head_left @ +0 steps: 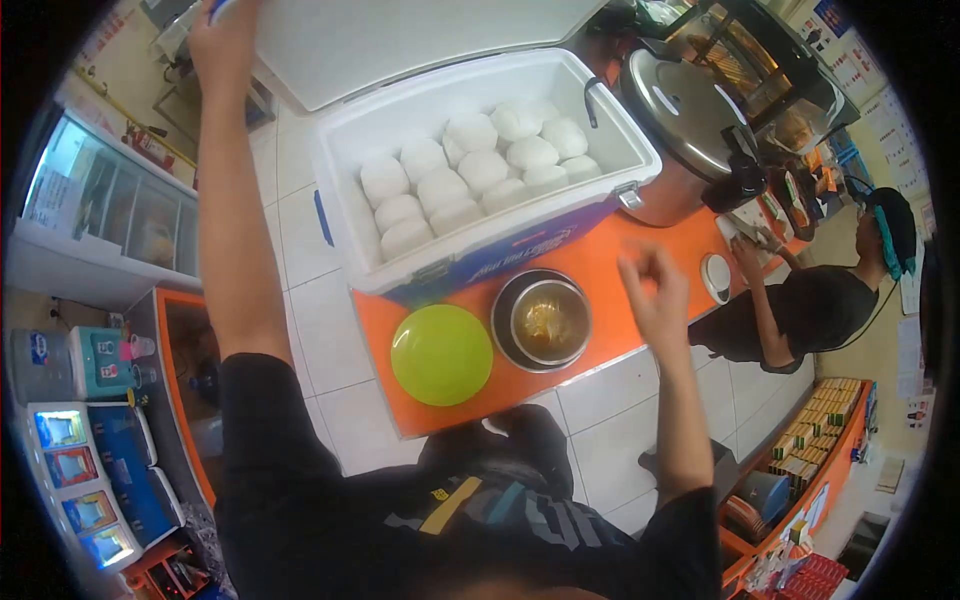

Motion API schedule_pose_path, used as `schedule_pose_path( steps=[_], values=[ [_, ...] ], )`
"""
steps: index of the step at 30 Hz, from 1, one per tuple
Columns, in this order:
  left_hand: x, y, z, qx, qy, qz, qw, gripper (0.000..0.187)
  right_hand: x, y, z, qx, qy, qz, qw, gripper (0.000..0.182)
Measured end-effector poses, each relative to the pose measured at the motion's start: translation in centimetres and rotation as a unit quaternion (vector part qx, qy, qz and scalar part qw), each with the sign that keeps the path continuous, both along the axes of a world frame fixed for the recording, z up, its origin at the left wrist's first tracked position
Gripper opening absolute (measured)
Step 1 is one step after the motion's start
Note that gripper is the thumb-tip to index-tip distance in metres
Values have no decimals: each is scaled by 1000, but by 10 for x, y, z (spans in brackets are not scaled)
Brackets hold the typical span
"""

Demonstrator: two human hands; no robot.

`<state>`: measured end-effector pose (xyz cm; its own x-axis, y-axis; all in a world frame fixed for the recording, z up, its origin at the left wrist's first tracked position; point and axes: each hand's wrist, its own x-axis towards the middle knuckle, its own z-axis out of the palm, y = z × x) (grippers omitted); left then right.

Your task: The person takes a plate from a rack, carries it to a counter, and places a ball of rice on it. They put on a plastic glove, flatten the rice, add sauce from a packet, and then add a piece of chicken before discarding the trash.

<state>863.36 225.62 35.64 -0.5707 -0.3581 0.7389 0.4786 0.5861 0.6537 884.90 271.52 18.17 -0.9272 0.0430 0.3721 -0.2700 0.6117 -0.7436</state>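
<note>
A white and blue cooler box [480,262] stands on the orange table with several round, white wrapped bundles [440,188] packed inside. Its white lid [400,45] is raised. My left hand [218,45] is at the top left, closed on the lid's edge by a blue part; some of its fingers are cut off by the frame. My right hand [658,300] hovers over the table's right part, fingers loosely bent and apart, with nothing visible in them. Between the hands, a green plate [442,356] lies beside a metal bowl [580,325] with yellowish contents.
A large metal cooker [680,120] stands right of the cooler on the orange table [620,262]. Another person [815,310] works at the far right near a white plate [716,275]. A glass-fronted fridge [120,190] is at left; stacked small boxes [815,425] sit on the right shelf.
</note>
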Motion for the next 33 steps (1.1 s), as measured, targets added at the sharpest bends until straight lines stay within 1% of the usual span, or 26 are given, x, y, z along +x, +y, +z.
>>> schedule_pose_path(
  steps=[1,2,3,4,5,6,8,11,14,15,16,17,18,19,20,21,22,23,24,25,26,27,30,31,32,33],
  values=[
    [-6,1,3,10,8,-9,1000,45,-35,-12,18,12,48,32,998,23],
    [-8,1,5,16,14,-14,1000,46,-71,-27,32,27,67,42,997,29],
    [-9,2,7,19,15,-20,1000,47,-108,-41,39,88,90,70,990,32],
    [-9,3,7,21,18,-24,999,49,-156,-46,28,142,81,127,978,43],
    [-8,4,8,25,18,-29,999,50,-199,-60,23,168,-60,127,976,57],
    [-7,4,10,26,18,-30,999,52,-237,-75,17,190,-198,124,953,72],
    [-2,4,13,22,2,-37,999,55,-310,-93,-38,353,-165,127,912,99],
    [-3,2,11,13,18,-69,997,60,-317,-113,-48,376,-223,119,892,107],
    [16,12,10,-4,36,-68,997,57,-333,-109,-59,389,-191,92,896,96],
    [25,15,8,6,18,-72,997,57,-331,-95,-58,242,-238,137,931,90],
    [34,18,5,17,-1,-77,997,57,-323,-82,-42,87,-281,173,940,83],
    [43,18,2,29,-19,-84,996,56,-293,-75,-13,-60,-321,195,925,78],
    [52,12,-1,-25,-42,-96,994,60,-249,-69,16,-205,-353,209,888,72],
    [61,2,-4,-79,-65,-110,989,63,-212,-62,29,-330,-355,206,850,79],
    [71,-2,-11,-108,-68,-173,977,58,-176,-54,38,-449,-349,198,798,87],
    [80,-7,-18,-132,-73,-237,960,54,-134,-45,46,-495,-336,254,760,89],
    [93,-8,-31,-129,-60,-348,927,44,-95,-35,48,-539,-321,307,716,92],
    [107,-1,-42,-173,-67,-379,907,48,-65,-24,42,-536,-331,338,699,98],
    [121,7,-54,-217,-73,-411,882,52,-38,-19,31,-544,-341,342,686,102],
    [132,8,-69,-284,-80,-387,873,54,-10,-15,20,-551,-352,346,673,105],
    [141,9,-84,-352,-83,-363,859,56,16,-15,7,-568,-362,326,663,106],
    [153,15,-99,-378,-98,-342,855,63,38,-16,-7,-586,-371,305,653,107],
    [183,31,-125,-475,-175,-269,819,65,88,-28,-38,-610,-399,233,644,104],
    [193,32,-127,-503,-188,-260,802,58,101,-37,-49,-643,-386,225,622,102],
    [206,37,-122,-463,-184,-284,819,56,108,-46,-57,-673,-370,215,603,101],
    [223,41,-111,-421,-180,-307,834,54,115,-56,-59,-685,-361,214,596,101]
  ],
)
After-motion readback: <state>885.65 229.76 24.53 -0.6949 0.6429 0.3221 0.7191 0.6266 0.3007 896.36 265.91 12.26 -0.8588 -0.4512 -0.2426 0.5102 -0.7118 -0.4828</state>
